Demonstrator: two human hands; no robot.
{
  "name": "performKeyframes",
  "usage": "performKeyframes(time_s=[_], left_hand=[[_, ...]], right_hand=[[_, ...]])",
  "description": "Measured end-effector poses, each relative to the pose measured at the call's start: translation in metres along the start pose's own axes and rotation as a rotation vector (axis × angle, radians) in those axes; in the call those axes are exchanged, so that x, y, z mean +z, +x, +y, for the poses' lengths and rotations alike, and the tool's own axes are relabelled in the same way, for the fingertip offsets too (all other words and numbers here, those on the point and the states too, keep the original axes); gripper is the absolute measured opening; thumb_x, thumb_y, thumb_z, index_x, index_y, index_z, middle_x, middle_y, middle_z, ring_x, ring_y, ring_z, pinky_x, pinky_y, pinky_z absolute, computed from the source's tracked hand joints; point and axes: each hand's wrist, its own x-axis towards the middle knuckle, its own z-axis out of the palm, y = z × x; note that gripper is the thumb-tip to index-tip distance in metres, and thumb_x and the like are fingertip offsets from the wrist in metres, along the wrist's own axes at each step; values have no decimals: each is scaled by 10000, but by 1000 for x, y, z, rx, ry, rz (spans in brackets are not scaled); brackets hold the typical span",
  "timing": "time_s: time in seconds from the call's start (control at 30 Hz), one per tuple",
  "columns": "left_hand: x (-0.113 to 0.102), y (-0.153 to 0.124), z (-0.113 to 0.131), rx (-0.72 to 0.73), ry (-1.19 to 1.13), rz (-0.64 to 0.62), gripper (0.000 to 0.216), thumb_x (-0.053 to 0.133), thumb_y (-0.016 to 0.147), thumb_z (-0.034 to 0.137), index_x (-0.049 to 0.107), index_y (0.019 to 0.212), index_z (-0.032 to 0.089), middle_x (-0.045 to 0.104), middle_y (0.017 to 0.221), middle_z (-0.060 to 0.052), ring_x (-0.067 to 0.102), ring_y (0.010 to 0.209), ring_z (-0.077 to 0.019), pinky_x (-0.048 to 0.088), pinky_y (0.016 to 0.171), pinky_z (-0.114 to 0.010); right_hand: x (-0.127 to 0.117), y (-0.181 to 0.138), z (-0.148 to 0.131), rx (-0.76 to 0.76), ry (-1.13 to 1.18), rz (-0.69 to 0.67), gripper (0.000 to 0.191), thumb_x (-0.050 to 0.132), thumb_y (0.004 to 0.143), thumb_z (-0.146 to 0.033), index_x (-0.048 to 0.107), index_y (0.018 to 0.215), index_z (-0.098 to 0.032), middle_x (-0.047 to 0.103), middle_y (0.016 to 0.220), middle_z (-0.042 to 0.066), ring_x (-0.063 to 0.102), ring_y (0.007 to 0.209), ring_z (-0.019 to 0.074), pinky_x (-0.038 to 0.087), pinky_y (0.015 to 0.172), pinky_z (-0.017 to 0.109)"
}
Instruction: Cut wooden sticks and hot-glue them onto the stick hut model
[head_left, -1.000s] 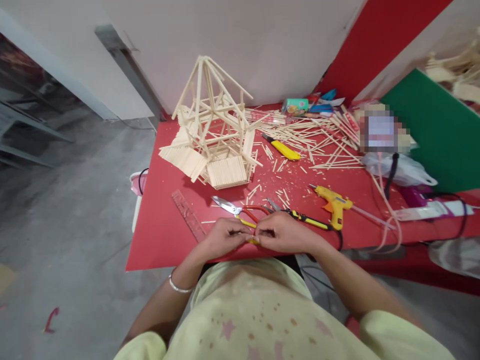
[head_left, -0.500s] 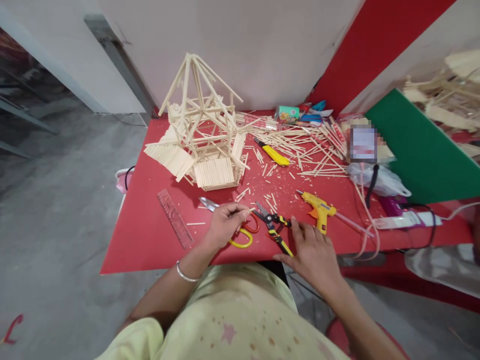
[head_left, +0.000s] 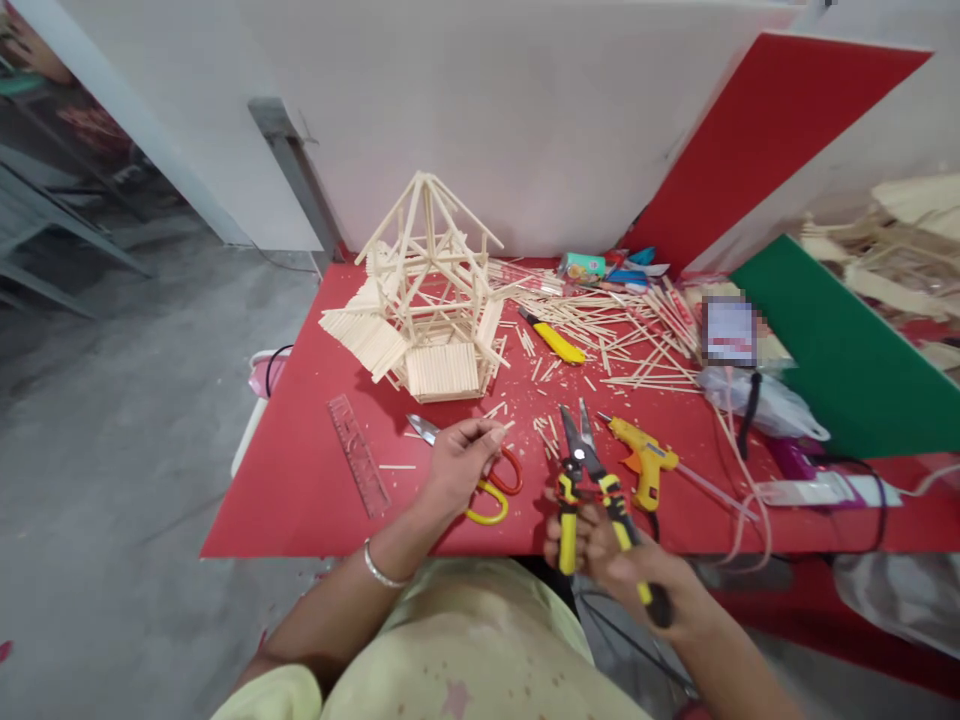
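Observation:
My left hand [head_left: 463, 462] pinches a short wooden stick [head_left: 509, 426] between thumb and fingertips, just above a pair of scissors [head_left: 492, 500] with red and yellow handles. In my right hand [head_left: 611, 548] are yellow-and-black cutting pliers [head_left: 582, 462], their jaws spread and pointing away from me. Beyond the hands stands a model building [head_left: 442, 370] of pale sticks, with an open peaked roof frame and slatted panels. To the right of the pliers lies a yellow glue gun [head_left: 641, 460] with a clear glue stick in its back.
A clear ruler [head_left: 358, 455] lies at left on the red table [head_left: 277, 500]. A yellow utility knife [head_left: 553, 337] rests beside a pile of loose sticks [head_left: 637, 340]. Stick offcuts are scattered about. At right are a green board [head_left: 847, 350], a plastic bag [head_left: 761, 400] and a power strip [head_left: 825, 490].
My right hand has picked the pliers up off the table, turned them, and their jaws are now wider apart. My left hand still pinches the stick. The camera view has shifted.

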Motion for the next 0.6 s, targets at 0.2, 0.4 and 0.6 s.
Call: performKeyframes(time_s=[0.2, 0.4, 0.6], left_hand=[[8, 1, 2, 93, 78, -17, 292, 806, 737, 428, 719, 766, 151, 512, 540, 45, 380, 438, -49, 303, 428, -178], [8, -1, 1, 197, 204, -49, 208, 732, 823, 355, 717, 742, 163, 546, 610, 13, 434, 553, -93, 365, 534, -207], [6, -3, 3, 296, 358, -72, 177, 665, 866, 272, 709, 722, 177, 583, 662, -3, 474, 628, -131, 396, 623, -233]], right_hand=[[16, 22, -9, -229, -647, 331, 738, 529, 693, -217, 450, 1427, -223, 592, 1363, 140, 532, 1302, 336, 423, 1093, 557], [17, 33, -9, -275, -947, 383, 782, 522, 731, -189, 325, 1488, -183, 552, 1344, 180, 551, 1249, 341, 462, 1050, 540], [22, 37, -12, -300, -1042, 392, 754, 523, 778, -202, 288, 1493, -146, 524, 1353, 210, 532, 1248, 367, 464, 1030, 554]])
